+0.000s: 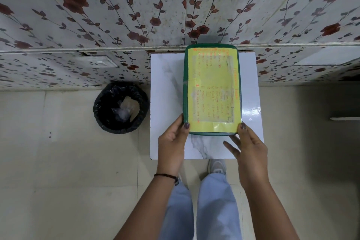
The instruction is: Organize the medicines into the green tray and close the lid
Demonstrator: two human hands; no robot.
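Observation:
A green tray lid [212, 87], covered with a yellow sheet bearing orange writing, lies flat over the green tray on a small white marble-look table [167, 87]. My left hand [173, 138] grips the lid's near left corner, thumb on top. At the near right corner my right hand [247, 142] holds it the same way, thumb on the yellow sheet. The tray body and any medicines are hidden under the lid.
A round bin with a black liner [120, 107] stands on the tiled floor left of the table. A floral-patterned wall [97, 25] runs right behind the table. My legs and a grey shoe [217, 166] are below the table's near edge.

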